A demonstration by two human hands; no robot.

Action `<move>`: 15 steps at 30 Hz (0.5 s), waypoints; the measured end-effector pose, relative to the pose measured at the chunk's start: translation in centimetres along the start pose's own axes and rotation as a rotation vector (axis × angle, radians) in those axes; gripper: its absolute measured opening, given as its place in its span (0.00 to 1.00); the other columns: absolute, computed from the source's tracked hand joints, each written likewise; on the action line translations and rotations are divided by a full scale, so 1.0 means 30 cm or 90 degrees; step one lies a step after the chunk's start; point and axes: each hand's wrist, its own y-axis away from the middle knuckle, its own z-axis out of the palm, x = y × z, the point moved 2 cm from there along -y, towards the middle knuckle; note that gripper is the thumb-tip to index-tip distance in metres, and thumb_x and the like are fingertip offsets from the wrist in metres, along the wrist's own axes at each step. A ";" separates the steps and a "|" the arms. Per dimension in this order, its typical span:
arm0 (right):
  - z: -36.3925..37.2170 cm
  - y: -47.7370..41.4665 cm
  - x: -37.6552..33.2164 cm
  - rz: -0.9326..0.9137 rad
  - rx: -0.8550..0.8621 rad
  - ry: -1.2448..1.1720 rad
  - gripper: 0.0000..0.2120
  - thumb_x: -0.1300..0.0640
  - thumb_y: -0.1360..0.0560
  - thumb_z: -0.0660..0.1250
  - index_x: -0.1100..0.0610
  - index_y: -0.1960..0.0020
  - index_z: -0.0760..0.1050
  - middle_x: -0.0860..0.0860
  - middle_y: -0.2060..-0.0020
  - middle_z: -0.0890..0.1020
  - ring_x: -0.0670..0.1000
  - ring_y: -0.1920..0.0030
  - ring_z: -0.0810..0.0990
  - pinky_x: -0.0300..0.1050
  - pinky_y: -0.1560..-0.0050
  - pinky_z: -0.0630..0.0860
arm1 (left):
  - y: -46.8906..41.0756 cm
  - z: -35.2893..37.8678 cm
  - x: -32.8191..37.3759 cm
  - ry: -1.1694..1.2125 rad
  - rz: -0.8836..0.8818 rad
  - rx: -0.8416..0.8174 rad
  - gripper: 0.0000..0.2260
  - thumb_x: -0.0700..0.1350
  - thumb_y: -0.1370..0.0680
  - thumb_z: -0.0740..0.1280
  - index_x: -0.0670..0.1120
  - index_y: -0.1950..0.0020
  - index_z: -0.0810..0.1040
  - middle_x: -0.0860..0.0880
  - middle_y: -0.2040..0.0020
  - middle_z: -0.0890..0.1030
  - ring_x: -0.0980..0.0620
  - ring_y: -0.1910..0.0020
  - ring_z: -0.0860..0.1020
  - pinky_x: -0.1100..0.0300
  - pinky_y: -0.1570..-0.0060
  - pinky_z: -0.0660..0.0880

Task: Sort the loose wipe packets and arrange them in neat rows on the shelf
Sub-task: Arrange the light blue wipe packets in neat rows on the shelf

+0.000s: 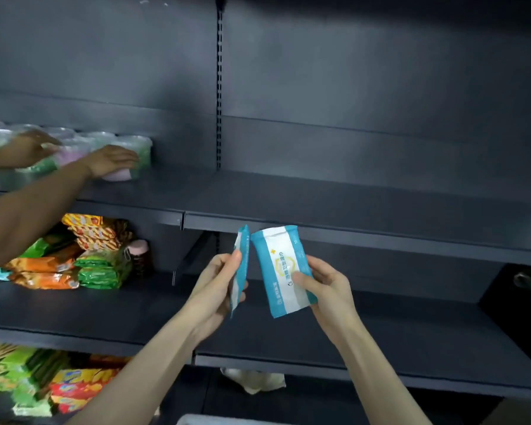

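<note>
The left hand [219,280] grips the left wipe packet [239,271], a blue-and-white pack turned edge-on to the camera. The fingers are curled around its back and the thumb is pressed along its front edge. Just beside it, not quite touching, the right hand [325,289] holds the right wipe packet [281,271]. This is the same blue-and-white kind, upright with its printed face showing, pinched between the thumb on the front and the fingers wrapped behind. Both packets are held in the air in front of the middle shelf [380,332], not resting on any board.

Low on the left, the bottom shelf carries a jumble of bright green, red and yellow snack bags [43,384], and a crumpled white bag [258,381] lies under the middle shelf. At the left end of the middle shelf sits a heap of orange and green snack packs [59,271]. A black box [518,308] stands at its right end.

Farther back and higher, on the upper shelf [350,204], another person's hands [114,161] rest with fingers spread on blurred, clear-wrapped green and pink containers [141,148] at the left. The dark back panel [350,87] rises behind them.
</note>
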 end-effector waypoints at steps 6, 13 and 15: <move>-0.047 -0.162 -0.132 -0.038 -0.034 0.047 0.10 0.65 0.24 0.67 0.53 0.46 0.79 0.46 0.55 0.85 0.48 0.54 0.84 0.40 0.62 0.79 | -0.123 0.033 0.106 -0.041 0.104 0.014 0.10 0.39 0.29 0.70 0.46 0.49 0.75 0.41 0.45 0.77 0.47 0.50 0.77 0.51 0.46 0.76; -0.044 -0.377 -0.216 -0.059 -0.005 0.016 0.10 0.64 0.22 0.64 0.53 0.44 0.75 0.48 0.50 0.83 0.47 0.53 0.83 0.44 0.61 0.80 | -0.302 0.048 0.249 -0.218 0.208 0.147 0.21 0.34 0.32 0.76 0.44 0.43 0.73 0.44 0.51 0.83 0.48 0.53 0.82 0.53 0.52 0.78; -0.037 -0.430 -0.228 -0.061 -0.009 0.028 0.10 0.64 0.22 0.64 0.54 0.43 0.75 0.48 0.50 0.83 0.48 0.53 0.83 0.45 0.60 0.79 | -0.363 0.047 0.279 -0.268 0.223 0.153 0.12 0.36 0.33 0.76 0.43 0.53 0.78 0.47 0.55 0.84 0.51 0.58 0.82 0.59 0.58 0.78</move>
